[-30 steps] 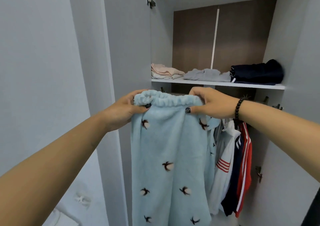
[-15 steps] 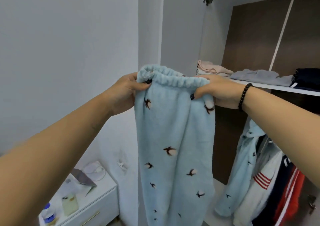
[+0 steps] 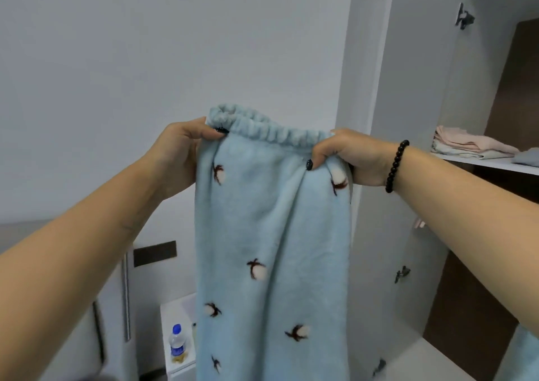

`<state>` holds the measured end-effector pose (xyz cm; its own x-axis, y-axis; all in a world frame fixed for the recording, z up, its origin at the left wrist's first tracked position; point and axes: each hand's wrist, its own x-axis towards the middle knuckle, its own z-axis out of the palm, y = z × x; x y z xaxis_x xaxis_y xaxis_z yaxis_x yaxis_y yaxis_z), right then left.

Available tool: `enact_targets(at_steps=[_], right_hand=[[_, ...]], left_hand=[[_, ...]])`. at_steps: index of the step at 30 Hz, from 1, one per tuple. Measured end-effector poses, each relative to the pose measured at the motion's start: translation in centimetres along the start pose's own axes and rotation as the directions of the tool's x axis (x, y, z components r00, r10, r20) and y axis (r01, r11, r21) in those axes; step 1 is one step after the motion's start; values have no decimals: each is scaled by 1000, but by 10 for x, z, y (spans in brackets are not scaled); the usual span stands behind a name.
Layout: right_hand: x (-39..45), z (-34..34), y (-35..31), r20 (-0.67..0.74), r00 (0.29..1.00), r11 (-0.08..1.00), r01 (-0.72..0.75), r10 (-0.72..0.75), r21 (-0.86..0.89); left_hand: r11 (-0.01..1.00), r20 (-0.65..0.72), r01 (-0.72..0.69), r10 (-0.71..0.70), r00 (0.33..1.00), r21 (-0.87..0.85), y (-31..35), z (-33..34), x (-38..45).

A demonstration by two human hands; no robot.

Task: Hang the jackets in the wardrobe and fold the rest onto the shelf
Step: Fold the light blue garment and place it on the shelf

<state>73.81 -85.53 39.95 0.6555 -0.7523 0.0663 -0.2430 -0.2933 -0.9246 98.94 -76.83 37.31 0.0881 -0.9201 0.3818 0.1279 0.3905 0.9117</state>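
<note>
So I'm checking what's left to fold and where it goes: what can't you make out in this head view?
- Light blue fleece trousers: legs cut off by the bottom edge.
- White wardrobe shelf: cut off by the right edge; only the folded pink garments show fully.
- Hanging rail: out of frame.
- Small plastic bottle: label too small to read.
- Left hand, right hand: fingers hidden behind the waistband.
</note>
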Motion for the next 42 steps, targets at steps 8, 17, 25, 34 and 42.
enact_targets(at_steps=[8,17,25,34,42], right_hand=[[131,155,-10,153,988,975,-2,37,-221],[273,357,12,28,997,965,78,-73,-251],[338,430,-104,-152,920,921,377,-360,98],[321,429,-192,-121,862,853,505,-492,134],[262,419,-127,115,941,921,279,-319,270]], left_hand=[[929,-389,214,-85,917,302,1,-172,-38],[520,-639,510,94,763,686,-50,-378,-66],[814,-820,184,489,297,551,42,-455,-25],[737,-717,77,621,317,672,133,-463,-50],[650,-631,184,565,532,737,100,-408,-142]])
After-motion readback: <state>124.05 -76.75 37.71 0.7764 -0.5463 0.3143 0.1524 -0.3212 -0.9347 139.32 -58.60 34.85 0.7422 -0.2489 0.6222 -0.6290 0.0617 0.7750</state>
